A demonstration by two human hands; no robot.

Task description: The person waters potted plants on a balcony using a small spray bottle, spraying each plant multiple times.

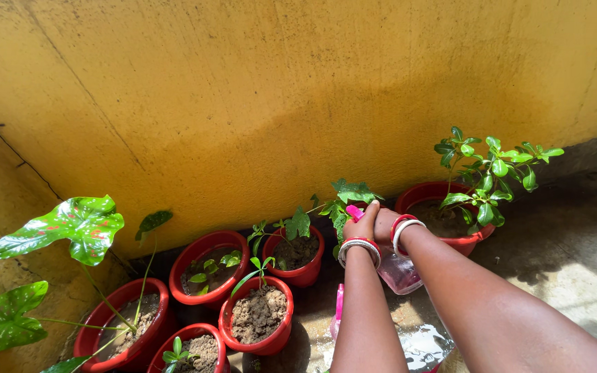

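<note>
Pink-nozzled spray bottle [395, 266] sits clamped in both hands, left hand [361, 224] and right hand [385, 222], misting the leafy seedling [343, 200]; next needs steady aim

Head view, steeply down, close over pots [257, 314] by wall [278, 90]

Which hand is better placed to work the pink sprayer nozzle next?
Left, probably: the left hand is on the pink nozzle, while the right hand grips the clear spray bottle at its neck.
</note>
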